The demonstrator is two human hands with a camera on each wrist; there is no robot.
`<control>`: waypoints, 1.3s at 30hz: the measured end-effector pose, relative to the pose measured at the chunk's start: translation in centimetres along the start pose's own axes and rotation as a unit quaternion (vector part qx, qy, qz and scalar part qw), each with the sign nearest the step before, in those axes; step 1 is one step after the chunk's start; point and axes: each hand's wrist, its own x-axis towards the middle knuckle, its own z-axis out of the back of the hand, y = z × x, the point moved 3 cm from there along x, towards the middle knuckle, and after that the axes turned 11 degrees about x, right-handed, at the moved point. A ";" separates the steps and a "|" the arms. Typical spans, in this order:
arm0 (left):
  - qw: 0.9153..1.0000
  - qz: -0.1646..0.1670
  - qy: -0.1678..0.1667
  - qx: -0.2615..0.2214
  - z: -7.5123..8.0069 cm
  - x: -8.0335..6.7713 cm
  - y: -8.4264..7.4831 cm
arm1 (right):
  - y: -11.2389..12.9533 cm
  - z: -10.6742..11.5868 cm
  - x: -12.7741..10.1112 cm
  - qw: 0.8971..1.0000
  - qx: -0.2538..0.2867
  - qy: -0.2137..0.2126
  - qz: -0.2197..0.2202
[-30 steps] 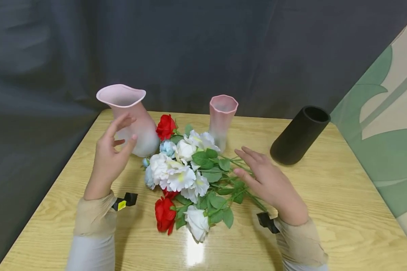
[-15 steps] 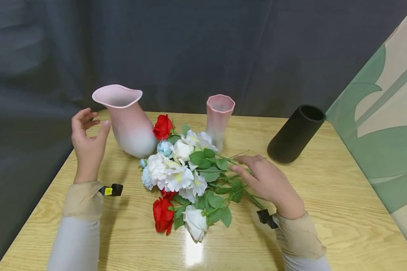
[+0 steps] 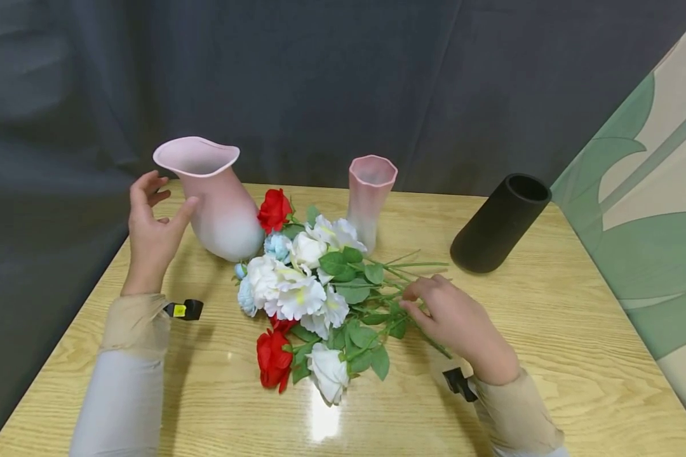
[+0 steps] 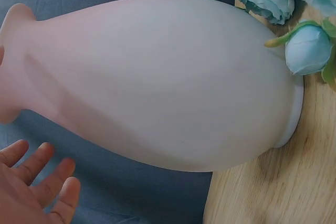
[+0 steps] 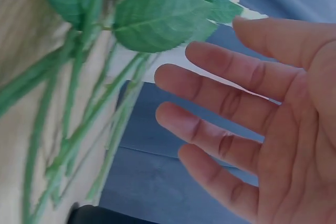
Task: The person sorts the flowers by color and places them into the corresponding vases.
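A large pink-to-white vase [image 3: 223,219] with a wavy rim stands at the back left. Beside its neck is my left hand [image 3: 155,238], fingers spread and thumb toward the vase; in the left wrist view the fingers [image 4: 50,179] are apart from the vase wall. Artificial flowers lie in a bunch mid-table: white blooms [image 3: 297,292], red roses [image 3: 274,358] and pale blue ones [image 3: 278,247]. Over their green stems [image 3: 403,273] hovers my right hand [image 3: 460,320]. The right wrist view shows its fingers [image 5: 220,98] loosely extended, with nothing held and the stems [image 5: 79,145] apart from them.
A slim pink fluted vase [image 3: 370,203] stands behind the flowers. Farther right is a black cylindrical vase [image 3: 500,222]. A dark curtain [image 3: 320,82] hangs behind the wooden table [image 3: 571,355]; a leaf-patterned panel [image 3: 646,222] borders the right side.
My left hand has moved from in front of the large vase to its left side, then slightly back toward its neck. My right hand has shifted slightly nearer and its fingers have bent more.
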 end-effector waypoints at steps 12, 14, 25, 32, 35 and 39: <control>0.998 0.011 0.061 0.025 -0.9 0.7 0.2 | -1.3 -1.9 -0.9 0.999 0.007 0.005 -0.038; 0.997 0.012 0.069 0.024 -1.0 0.7 0.2 | -1.6 -2.0 -0.9 0.999 0.006 0.002 -0.035; 0.997 0.003 0.074 0.029 -1.7 1.1 0.3 | -2.4 -3.3 -1.3 0.999 -0.028 -0.016 0.019; 0.997 -0.018 0.072 0.024 -1.9 1.3 0.6 | -2.7 -3.8 -1.1 0.999 -0.037 -0.026 0.014; 0.996 -0.019 0.077 0.029 -1.9 1.4 0.6 | -2.9 -3.9 -1.0 0.998 -0.051 -0.030 0.016; 0.995 -0.019 0.088 0.041 -1.8 1.5 0.7 | -3.2 -4.1 -1.0 0.997 -0.061 -0.032 0.019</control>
